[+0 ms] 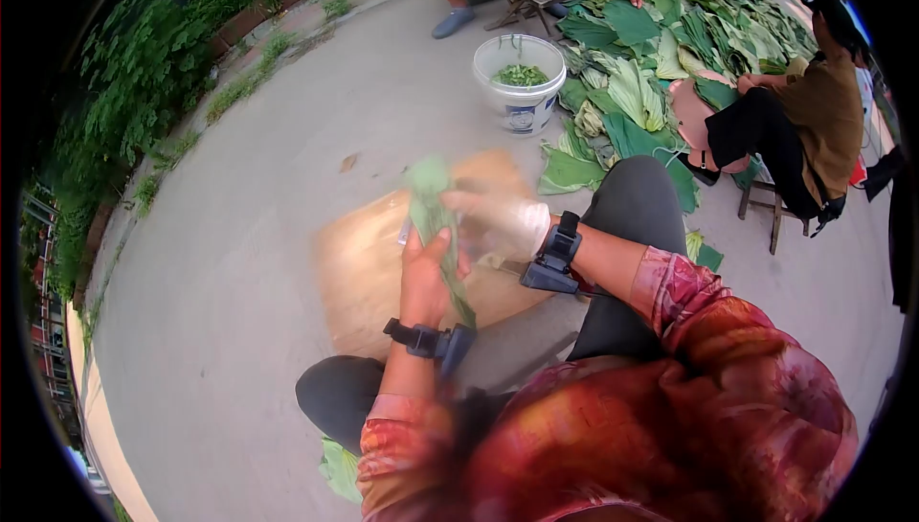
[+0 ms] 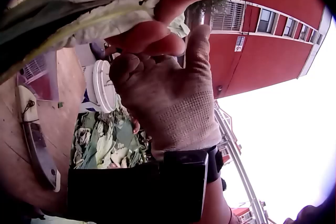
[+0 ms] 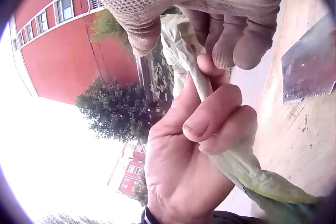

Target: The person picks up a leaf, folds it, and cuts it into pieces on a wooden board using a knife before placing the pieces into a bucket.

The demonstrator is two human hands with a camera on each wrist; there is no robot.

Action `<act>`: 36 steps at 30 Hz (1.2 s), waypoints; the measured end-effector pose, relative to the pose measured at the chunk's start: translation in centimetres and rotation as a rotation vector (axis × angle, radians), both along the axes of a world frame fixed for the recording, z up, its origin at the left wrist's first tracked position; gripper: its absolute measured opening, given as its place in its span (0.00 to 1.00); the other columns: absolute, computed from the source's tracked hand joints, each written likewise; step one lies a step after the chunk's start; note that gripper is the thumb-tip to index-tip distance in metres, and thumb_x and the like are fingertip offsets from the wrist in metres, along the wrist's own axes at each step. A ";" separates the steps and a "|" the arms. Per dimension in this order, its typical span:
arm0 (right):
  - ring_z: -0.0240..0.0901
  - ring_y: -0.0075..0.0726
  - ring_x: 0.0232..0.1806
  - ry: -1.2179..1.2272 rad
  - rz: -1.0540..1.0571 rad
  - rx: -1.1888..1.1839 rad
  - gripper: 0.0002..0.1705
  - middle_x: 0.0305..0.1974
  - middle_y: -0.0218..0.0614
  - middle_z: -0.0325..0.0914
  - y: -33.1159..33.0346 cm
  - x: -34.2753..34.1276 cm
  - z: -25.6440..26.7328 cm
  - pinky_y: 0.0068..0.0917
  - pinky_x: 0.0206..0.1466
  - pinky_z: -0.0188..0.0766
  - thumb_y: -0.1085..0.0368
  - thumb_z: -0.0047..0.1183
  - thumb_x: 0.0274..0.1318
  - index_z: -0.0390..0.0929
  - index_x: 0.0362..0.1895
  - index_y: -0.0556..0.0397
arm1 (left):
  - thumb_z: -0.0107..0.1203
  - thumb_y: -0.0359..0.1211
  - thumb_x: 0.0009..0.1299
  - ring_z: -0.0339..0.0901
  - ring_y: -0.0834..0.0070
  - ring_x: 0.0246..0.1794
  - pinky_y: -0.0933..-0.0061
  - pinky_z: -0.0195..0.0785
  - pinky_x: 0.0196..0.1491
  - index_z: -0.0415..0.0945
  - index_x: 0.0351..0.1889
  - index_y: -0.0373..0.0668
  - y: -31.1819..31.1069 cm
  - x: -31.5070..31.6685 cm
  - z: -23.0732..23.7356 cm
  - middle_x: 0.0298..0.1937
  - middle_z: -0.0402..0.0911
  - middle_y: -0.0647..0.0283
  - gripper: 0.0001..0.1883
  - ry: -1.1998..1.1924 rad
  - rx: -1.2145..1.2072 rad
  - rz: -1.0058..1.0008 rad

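Note:
My bare left hand (image 1: 428, 278) grips a long, folded green leaf (image 1: 428, 206) over a wooden board (image 1: 359, 263). In the right wrist view, its fingers (image 3: 220, 113) curl round the leaf's pale stretch, and the greener part trails below. My right hand (image 3: 210, 14), in a light knit glove, is close by the leaf's upper end, thumb and fingers standing apart around it. The left wrist view shows the gloved thumb raised beside the left fingertips. In the head view, the right hand and leaf tip are blurred.
A shiny flat plate (image 3: 310, 64) and a knife-like tool with a pale end (image 2: 37, 137) lie on the board. Ahead stands a white bucket (image 1: 488, 91) with chopped greens. Large leaves (image 1: 632, 91) are piled at the right, where people sit on low stools.

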State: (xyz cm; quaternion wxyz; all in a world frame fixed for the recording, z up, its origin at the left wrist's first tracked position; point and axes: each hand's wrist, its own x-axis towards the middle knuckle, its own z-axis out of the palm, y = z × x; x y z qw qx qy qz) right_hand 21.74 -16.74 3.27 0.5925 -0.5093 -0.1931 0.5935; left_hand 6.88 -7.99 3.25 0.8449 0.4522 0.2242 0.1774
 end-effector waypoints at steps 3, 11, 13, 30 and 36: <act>0.73 0.31 0.38 -0.092 -0.134 0.044 0.26 0.45 0.39 0.76 -0.6 0.0 1.2 0.29 0.39 0.72 0.49 0.58 0.60 0.76 0.54 0.54 | 0.44 0.25 0.75 0.71 0.72 0.19 0.74 0.65 0.22 0.62 0.66 0.43 -0.7 0.0 0.6 0.36 0.76 0.57 0.21 0.041 0.038 -0.094; 0.71 0.28 0.24 -0.509 -0.473 0.016 0.15 0.27 0.33 0.78 0.0 0.7 1.4 0.27 0.27 0.68 0.59 0.60 0.57 0.82 0.41 0.58 | 0.41 0.28 0.76 0.70 0.74 0.15 0.77 0.61 0.17 0.57 0.71 0.47 -1.4 0.0 1.0 0.36 0.76 0.56 0.24 0.092 0.143 -0.130; 0.71 0.27 0.23 -0.458 -0.444 0.011 0.16 0.26 0.34 0.77 0.0 0.9 1.6 0.28 0.26 0.68 0.59 0.60 0.57 0.82 0.41 0.59 | 0.40 0.29 0.77 0.69 0.75 0.14 0.78 0.60 0.16 0.56 0.72 0.48 -1.4 0.2 0.5 0.35 0.77 0.56 0.24 0.132 0.176 -0.122; 0.73 0.31 0.19 -0.524 -0.429 -0.021 0.20 0.25 0.37 0.78 0.0 1.6 0.9 0.30 0.24 0.70 0.56 0.60 0.55 0.83 0.41 0.62 | 0.36 0.27 0.75 0.71 0.79 0.15 0.78 0.66 0.18 0.48 0.78 0.58 -2.8 0.1 1.0 0.36 0.79 0.58 0.33 0.181 0.518 -0.082; 0.76 0.31 0.26 -0.387 -0.375 0.003 0.20 0.29 0.37 0.80 0.4 2.5 0.0 0.30 0.31 0.74 0.54 0.58 0.57 0.82 0.45 0.58 | 0.36 0.26 0.76 0.68 0.84 0.19 0.82 0.68 0.22 0.52 0.77 0.57 -3.1 0.3 0.5 0.55 0.79 0.60 0.31 0.205 0.554 -0.116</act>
